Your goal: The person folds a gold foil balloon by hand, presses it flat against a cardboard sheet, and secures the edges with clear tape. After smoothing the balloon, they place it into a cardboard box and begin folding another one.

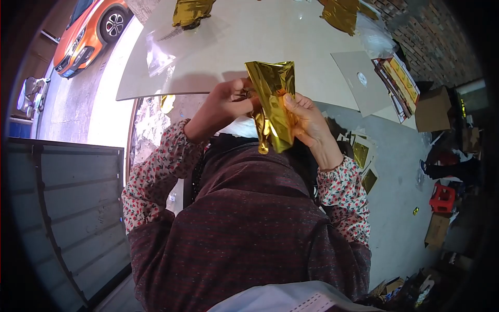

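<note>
Shiny gold foil (274, 83), folded and creased, is held up between my two hands in front of my body, over the near edge of the table. My right hand (307, 118) grips its right side, the thumb pressed on the front face. At the left side, my left hand (224, 106) has its fingers bent and closed at the foil's edge; some fingertips are hidden behind it. A narrow curled end of the foil hangs down at the lower left. Flowered sleeve covers reach up to both wrists.
The pale table (249, 31) carries gold foil pieces (192, 11) at the far side, clear plastic (158, 57) at left and a grey board (353, 83) at right. Beside it are a cardboard box (434, 109) and a red stool (442, 197). A metal panel (78, 208) stands at left.
</note>
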A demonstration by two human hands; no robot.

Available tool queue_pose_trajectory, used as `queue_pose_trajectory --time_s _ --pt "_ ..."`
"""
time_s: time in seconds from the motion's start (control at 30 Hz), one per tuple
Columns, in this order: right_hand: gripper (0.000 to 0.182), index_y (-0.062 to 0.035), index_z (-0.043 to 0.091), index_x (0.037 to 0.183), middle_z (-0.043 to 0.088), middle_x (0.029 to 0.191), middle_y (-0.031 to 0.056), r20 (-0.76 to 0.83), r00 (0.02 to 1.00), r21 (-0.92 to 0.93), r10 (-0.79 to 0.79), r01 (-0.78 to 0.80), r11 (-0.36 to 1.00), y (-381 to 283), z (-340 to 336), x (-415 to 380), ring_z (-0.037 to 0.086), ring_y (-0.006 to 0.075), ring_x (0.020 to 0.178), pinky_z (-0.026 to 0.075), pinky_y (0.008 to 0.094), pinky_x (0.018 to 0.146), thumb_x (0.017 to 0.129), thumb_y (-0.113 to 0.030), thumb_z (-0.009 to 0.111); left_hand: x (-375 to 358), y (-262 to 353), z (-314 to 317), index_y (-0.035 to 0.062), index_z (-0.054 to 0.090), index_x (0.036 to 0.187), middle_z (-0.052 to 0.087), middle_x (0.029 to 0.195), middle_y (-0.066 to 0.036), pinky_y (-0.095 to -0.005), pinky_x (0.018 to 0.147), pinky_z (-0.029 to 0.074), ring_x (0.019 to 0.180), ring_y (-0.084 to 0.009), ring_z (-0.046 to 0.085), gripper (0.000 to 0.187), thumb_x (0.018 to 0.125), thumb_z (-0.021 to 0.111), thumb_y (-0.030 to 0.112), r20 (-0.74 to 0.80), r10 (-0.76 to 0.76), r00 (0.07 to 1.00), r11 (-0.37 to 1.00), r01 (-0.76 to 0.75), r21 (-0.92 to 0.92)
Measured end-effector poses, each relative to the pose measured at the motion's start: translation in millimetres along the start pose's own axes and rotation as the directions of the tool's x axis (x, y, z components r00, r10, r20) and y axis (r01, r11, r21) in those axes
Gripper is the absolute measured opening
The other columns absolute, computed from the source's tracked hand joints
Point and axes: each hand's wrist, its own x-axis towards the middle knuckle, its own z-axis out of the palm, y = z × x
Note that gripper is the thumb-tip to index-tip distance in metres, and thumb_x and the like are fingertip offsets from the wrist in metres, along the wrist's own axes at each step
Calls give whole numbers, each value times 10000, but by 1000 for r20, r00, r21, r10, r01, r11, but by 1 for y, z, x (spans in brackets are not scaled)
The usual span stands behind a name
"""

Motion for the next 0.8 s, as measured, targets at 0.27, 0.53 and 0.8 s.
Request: queue_pose_trajectory --time_s 0.27,0.53,0.8 --pt "221 -17 641 1096 683 1021 37 -189 933 -70 -307 299 952 38 9 11 643 94 908 525 259 824 1003 -203 566 14 -49 18 16 339 1430 650 1050 -88 -255 776 520 911 -122 628 537 956 588 60 -255 93 962 897 -192 -398" --pt "236 -12 626 1131 676 1065 45 -211 913 -31 -349 351 936 43 21 7 640 94 939 521 262 846 1013 -200 545 9 -57 44 -3 404 1239 614 1011 -70 -249 788 500 888 -122 614 423 907 662 47 -488 398 777 882 -471 -31" --pt "248 -6 621 1136 674 1073 53 -207 909 -48 -361 359 932 45 16 5 642 98 927 522 257 831 1015 -208 543 -1 -34 32 -32 631 949 577 866 -153 -343 666 466 770 -302 600 136 817 618 -59 -140 719 680 545 -429 720"
